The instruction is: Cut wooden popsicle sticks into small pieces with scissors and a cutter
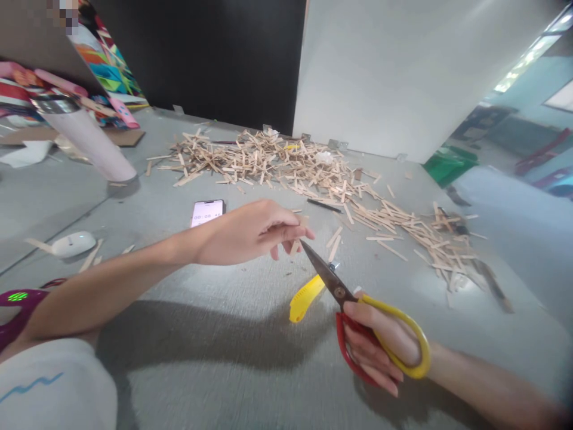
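My right hand (376, 340) is wrapped round the handles of a pair of scissors (329, 276), one loop yellow and one red. The blades look closed or nearly so, and their tips point up and left, close by the fingers of my left hand (268, 233). Between those pinched fingers is a small wooden stick (295, 246), mostly covered by the fingers. Under the blades lies a yellow utility knife (307, 297) on the grey table. Two loose wooden sticks (333, 243) rest just right of my left fingertips.
A heap of wooden sticks (250, 158) spreads along the back of the grey table (201, 370) and down its right side. A phone (207, 213) showing a timer, a white mouse (74, 244) and a pale tumbler (92, 140) stand left. Black and white panels rise behind.
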The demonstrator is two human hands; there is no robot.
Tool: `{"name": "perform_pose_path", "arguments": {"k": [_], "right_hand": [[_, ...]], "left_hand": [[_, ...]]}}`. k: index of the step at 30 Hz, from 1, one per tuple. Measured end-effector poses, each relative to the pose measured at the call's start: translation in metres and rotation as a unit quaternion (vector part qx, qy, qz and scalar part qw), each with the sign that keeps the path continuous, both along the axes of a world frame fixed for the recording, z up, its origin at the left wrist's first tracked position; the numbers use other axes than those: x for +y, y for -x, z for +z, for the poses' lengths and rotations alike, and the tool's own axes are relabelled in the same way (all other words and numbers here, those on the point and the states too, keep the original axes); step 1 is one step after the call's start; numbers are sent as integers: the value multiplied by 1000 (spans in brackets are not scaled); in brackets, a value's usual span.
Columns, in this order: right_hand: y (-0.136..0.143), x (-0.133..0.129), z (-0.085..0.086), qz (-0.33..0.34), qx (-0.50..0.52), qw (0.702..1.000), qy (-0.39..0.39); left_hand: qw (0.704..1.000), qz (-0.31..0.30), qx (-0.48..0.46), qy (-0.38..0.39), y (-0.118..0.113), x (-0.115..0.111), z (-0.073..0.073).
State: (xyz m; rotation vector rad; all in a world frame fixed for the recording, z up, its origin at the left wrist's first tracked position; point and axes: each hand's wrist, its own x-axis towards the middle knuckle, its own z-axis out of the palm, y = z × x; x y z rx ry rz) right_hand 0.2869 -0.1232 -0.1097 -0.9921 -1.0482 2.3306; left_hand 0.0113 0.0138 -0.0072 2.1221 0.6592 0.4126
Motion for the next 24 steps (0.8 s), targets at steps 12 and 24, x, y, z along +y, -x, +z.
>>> {"name": "perform_pose_path", "arguments": {"k": [12,24], "right_hand": [[-1,7,5,-19,-60,993,-96],[-2,10,7,-15,-146,980,-134]], "left_hand": [[999,10,27,40,-1,3,2],[999,7,35,38,-2,2,1]]}}
